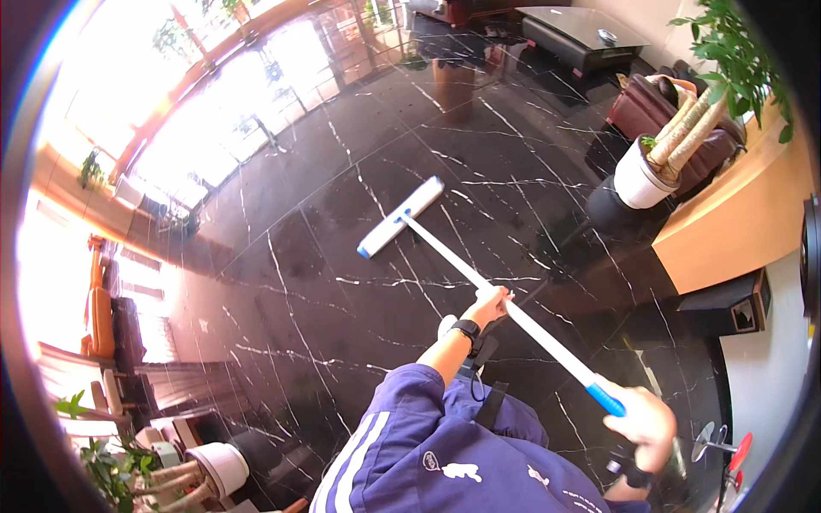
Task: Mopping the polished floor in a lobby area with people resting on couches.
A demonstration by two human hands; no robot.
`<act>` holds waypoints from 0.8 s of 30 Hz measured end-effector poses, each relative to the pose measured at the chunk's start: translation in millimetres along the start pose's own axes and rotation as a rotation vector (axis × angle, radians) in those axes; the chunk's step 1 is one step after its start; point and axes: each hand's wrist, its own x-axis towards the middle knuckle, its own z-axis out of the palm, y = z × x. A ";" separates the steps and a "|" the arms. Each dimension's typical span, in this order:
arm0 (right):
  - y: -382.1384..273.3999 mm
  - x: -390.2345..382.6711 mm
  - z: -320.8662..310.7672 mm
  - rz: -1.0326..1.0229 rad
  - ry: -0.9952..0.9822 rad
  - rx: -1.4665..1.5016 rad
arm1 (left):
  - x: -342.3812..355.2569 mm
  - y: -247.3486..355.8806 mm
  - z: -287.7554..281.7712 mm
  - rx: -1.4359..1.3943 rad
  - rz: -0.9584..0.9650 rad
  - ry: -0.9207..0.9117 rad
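A flat mop with a white head (379,235) and blue end caps lies on the glossy black, white-veined floor (333,308). Its white pole (445,250) runs diagonally toward me. My left hand (493,303) is closed around the middle of the pole, with a dark watch on that wrist. My right hand (636,419) grips the blue handle (602,395) at the top end, lower right in the view.
Potted trees in white pots stand at right (641,190) and lower left (224,468). A brown armchair (626,111) and dark low table (581,34) are behind. A curved wooden structure (710,239) and black box (718,312) border the right. Bright windows line the left.
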 end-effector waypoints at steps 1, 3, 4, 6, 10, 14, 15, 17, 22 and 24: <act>4.5 18.6 14.8 -0.022 0.053 -0.031 | -10.4 19.2 13.6 -0.558 -0.310 0.085; 2.6 58.7 36.4 -0.029 0.040 -0.020 | -37.6 37.3 20.3 -0.551 -0.246 0.093; 2.7 81.3 53.3 -0.033 0.024 -0.073 | -48.3 37.3 16.6 -0.560 -0.214 0.122; -2.9 126.7 84.8 -0.071 0.004 -0.093 | -62.7 36.4 2.6 -0.576 -0.167 0.164; -38.3 177.2 145.5 -0.104 -0.052 0.019 | -98.8 6.8 -24.1 -0.377 -0.122 0.256; -51.8 209.8 252.7 -0.156 -0.042 -0.045 | -144.7 -39.4 -67.8 -0.364 -0.113 0.306; -60.0 207.0 272.5 -0.160 -0.078 -0.107 | -157.6 -49.7 -81.0 -0.345 -0.136 0.280; -73.2 194.3 297.7 -0.237 0.022 -0.116 | -185.5 -57.2 -93.8 -0.318 -0.156 0.238; -68.3 138.3 288.4 0.024 -0.228 0.053 | -221.5 -59.2 -66.4 -0.218 -0.178 0.049; -54.6 118.2 285.1 -0.024 -0.233 0.122 | -223.2 -75.6 -54.8 -0.151 -0.154 0.083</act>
